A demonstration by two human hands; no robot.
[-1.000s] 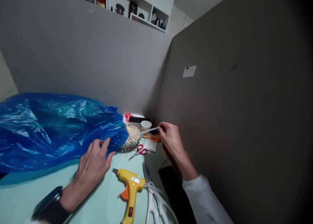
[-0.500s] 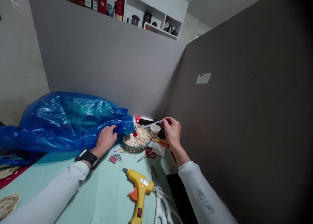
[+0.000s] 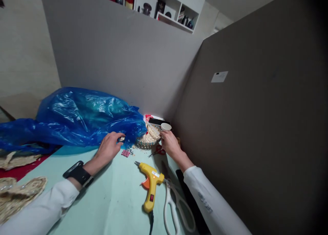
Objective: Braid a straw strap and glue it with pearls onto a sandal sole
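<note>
My left hand, with a black watch on its wrist, is beside the front edge of the blue plastic bag. Its thumb and fingers curve around a small pale piece I cannot make out. My right hand is at the right rim of the round woven basket, its fingers pressed together and what they hold hidden. Just behind that hand stands a paper cup. Red-handled scissors and pink binder clips lie in front of the basket.
A yellow glue gun with a cable lies at the front centre, with large white-handled scissors on its right. Woven straw pieces are at the left. A black phone lies behind the basket. Grey partitions stand behind and at right.
My right hand has come down from above the cup to the basket's right rim, and the pale strip it held no longer shows. My left hand now curls around something small. The view has shifted.
</note>
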